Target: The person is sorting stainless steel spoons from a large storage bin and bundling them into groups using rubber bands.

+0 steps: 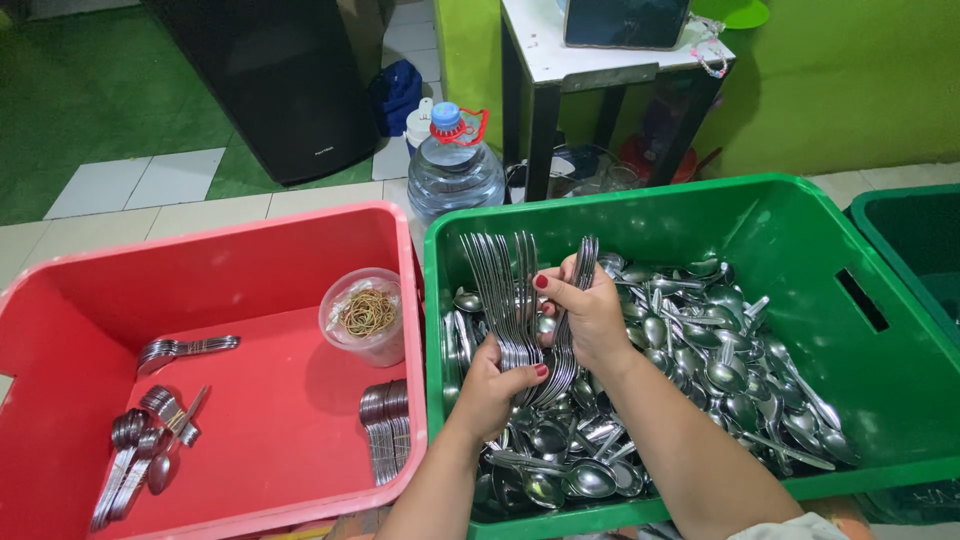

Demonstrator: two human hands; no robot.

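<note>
Over the green crate (800,215) of loose spoons, the left hand (492,385) grips a fanned bunch of forks (505,290) and the right hand (590,315) clasps a second bunch (580,265); either fan looks likely to splay and slip apart.

Far centre, on the floor behind the two crates: clear plastic water jug (455,172), round-bodied, blue cap, red carry handle, partly filled. Just left of it and behind, white bottle (419,125) with pale cap, mostly hidden. Farther left, small blue pouch (397,92) leaning beside a tall black speaker cabinet (278,85); small pale badge low on the cabinet's front, too small to make out. Far right, on the white table (532,45): dark screen (625,20) in a grey frame, blank, upper part cut off. Near left, inside the red crate (215,258): clear round plastic tub (364,315) of brown rubber bands.
</note>
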